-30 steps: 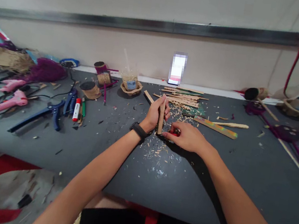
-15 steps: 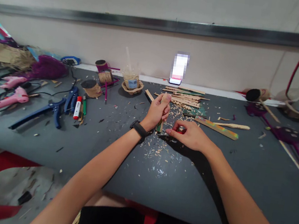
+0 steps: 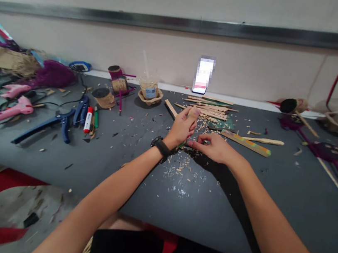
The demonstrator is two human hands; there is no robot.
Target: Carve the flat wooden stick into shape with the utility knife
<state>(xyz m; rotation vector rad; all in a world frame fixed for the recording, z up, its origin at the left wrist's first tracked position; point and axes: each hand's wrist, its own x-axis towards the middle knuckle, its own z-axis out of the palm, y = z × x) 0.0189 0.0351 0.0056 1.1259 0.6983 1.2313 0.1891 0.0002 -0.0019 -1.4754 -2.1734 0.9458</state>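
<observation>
My left hand (image 3: 183, 125), with a dark watch at the wrist, is wrapped round a wooden stick held upright; the stick's pale top shows above the thumb. Close beside it on the right, my right hand (image 3: 212, 146) is closed in a pinch near the stick's lower end; what it grips is too small to make out. Wood shavings (image 3: 181, 164) are scattered on the grey table (image 3: 138, 168) around both hands. Behind them lies a pile of carved wooden sticks (image 3: 213, 112). A painted wooden strip (image 3: 248, 144) rests to the right.
At the back stand a lit phone (image 3: 203, 76) and a plastic cup (image 3: 149, 90) in a cardboard holder. On the left lie a blue cutter (image 3: 46, 126), a red marker (image 3: 88, 119) and pink glue guns (image 3: 12, 108). Purple-wrapped pieces (image 3: 329, 152) lie far right.
My left hand has shifted slightly right, and my right hand has moved slightly up and left, closer to it. The gap between the hands is smaller.
</observation>
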